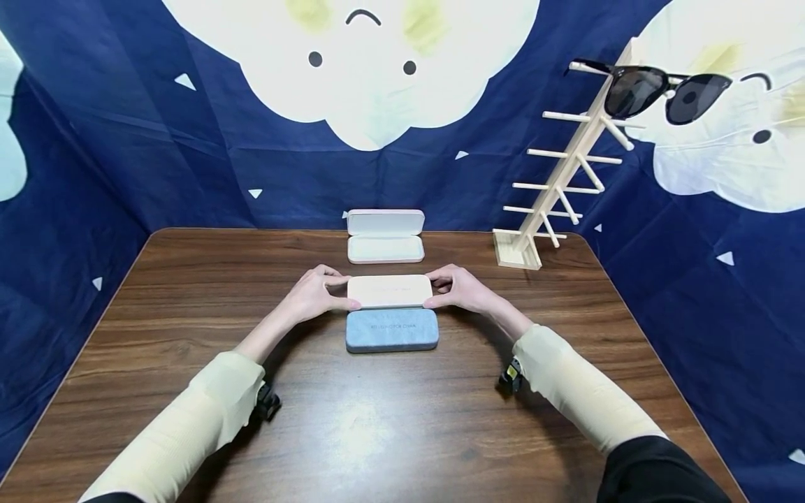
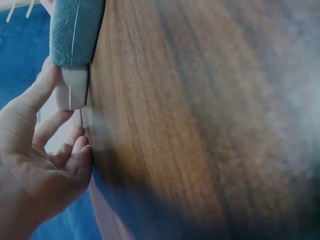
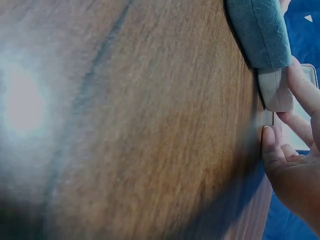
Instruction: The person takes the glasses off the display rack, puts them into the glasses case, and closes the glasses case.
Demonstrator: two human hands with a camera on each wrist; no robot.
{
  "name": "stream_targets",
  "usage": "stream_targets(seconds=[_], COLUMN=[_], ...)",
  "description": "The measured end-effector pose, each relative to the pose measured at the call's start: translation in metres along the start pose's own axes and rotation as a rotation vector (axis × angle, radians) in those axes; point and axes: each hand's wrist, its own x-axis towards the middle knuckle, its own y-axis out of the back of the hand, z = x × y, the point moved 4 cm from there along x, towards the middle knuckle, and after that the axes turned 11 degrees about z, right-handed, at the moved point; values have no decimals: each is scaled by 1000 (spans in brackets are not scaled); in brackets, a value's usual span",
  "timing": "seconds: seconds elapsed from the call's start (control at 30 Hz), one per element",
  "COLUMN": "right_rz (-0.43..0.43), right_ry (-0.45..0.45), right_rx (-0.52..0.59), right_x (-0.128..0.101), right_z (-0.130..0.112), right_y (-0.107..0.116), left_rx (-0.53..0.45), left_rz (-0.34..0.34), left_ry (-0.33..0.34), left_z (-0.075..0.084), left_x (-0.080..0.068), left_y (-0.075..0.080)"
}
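Fingers (image 1: 346,304) of our left hand (image 1: 312,293) and right hand (image 1: 464,290), slightly parted, grip the white case (image 1: 390,290). The blue case (image 1: 392,332) lies beside it.

2 cream oversleeves (image 1: 585,395) | black upper sleeves (image 1: 657,471) | 2 black wrist cameras (image 1: 268,402), right yellow-marked | bare hands (image 1: 311,295)

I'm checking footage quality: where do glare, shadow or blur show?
Head: glare on the wooden table; lettering on the blue eyeglass case blurry. Left wrist: table blurred and pale toward the right edge. Right wrist: glare left, shadow lower right.
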Motion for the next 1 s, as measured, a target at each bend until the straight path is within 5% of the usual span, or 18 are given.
stream_targets(seconds=[0.5,1.0], right_rz=[-12,-3], right_ry=[20,30], right_rx=[8,76], right_x=[-18,-41], right_z=[-4,-31], right_y=[24,78], left_rx=[-82,-119], left_rz=[-6,65], left_ry=[14,-144], left_z=[10,73], left_x=[-5,-2], left_y=[9,26])
